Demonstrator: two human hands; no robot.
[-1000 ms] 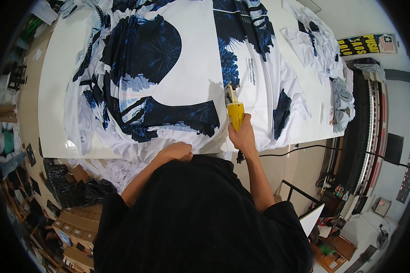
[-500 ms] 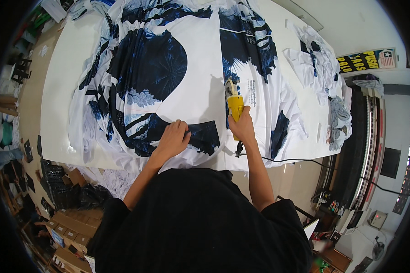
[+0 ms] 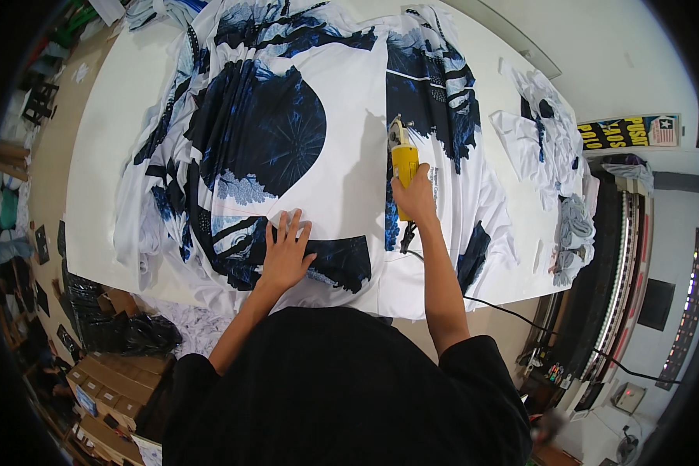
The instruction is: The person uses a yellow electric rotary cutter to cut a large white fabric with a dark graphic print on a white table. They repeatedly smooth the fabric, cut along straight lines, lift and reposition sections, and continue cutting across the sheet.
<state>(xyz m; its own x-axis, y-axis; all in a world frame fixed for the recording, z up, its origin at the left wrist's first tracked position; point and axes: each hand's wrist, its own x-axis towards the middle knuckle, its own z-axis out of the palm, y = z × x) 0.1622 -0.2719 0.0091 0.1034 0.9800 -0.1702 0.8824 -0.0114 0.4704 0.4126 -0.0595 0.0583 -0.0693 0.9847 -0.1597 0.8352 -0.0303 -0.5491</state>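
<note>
A large layered fabric (image 3: 349,140), white with navy and blue printed shapes, lies rumpled over the white table. My left hand (image 3: 288,251) rests on a dark printed band at the lower middle, fingers spread and holding nothing. My right hand (image 3: 415,193) grips a yellow electric cutter (image 3: 404,159), whose metal head sits on the fabric along the left edge of a long dark printed strip. The blade's exact contact is too small to tell. A black cord (image 3: 520,317) runs from the cutter off to the right.
White fabric pieces (image 3: 537,140) and folded grey bundles (image 3: 575,239) lie on the table's (image 3: 101,194) right side. Beyond stands a long machine (image 3: 613,264). Black bags (image 3: 128,334), cardboard boxes (image 3: 105,388) and white scraps are on the floor at lower left.
My left hand has moved forward from the near edge onto the printed fabric and its fingers have spread out. My right hand has moved forward along the strip with the cutter.
</note>
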